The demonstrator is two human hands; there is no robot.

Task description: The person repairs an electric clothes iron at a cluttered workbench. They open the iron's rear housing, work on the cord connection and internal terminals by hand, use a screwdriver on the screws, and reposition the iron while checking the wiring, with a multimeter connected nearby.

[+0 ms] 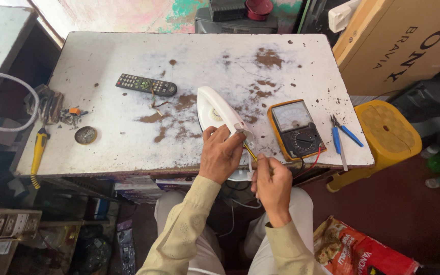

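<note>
Daylight on a worn white table, dim underneath

Soft, even light falls from the far side, brightest at the far left corner of the table [128, 56], where the wall washes out pale. The white top shows mild glare and only faint shadows. Under the near edge and at the left shelves [6, 224] it turns dark and murky. Focus is sharp in the middle; straight edges bow outward toward the corners.

A tan cardboard box [403, 43] leaned beyond my counter's [128, 137] far right corner; a red printed packet [362, 249] lay by my right knee; the yellow meter's [295, 129] pale dial faced up.
</note>
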